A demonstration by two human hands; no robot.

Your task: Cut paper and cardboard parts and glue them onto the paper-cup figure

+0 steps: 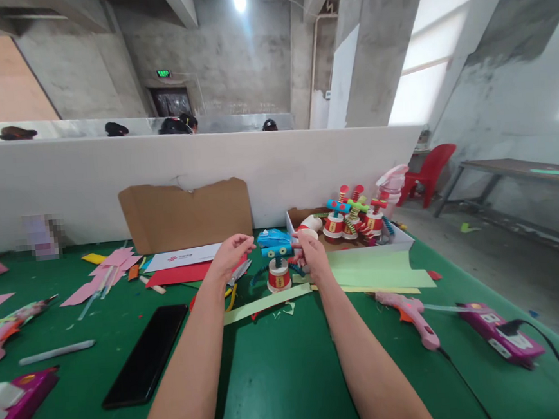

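Observation:
A small paper-cup figure (279, 279) stands upright on the table between my hands. It has a red and white cup body, a blue roll for a head with round eyes, and dark green folded-paper arms. My left hand (232, 257) hovers left of the head, fingers loosely bent, thumb and forefinger slightly apart, nothing visible between them. To the right of the head, my right hand (313, 255) has its fingers curled together; what they hold, if anything, is hidden. Behind the head lies a bright blue object (273, 238). A pale green paper strip (267, 304) crosses in front of the figure.
Similar figures (353, 223) stand in a white box (398, 246) at the back right. Scissors (240, 272) lie beside my left hand. A glue gun (411, 312) and power strip (502, 334) are right; a phone (146, 355) and pink paper (103, 275) left.

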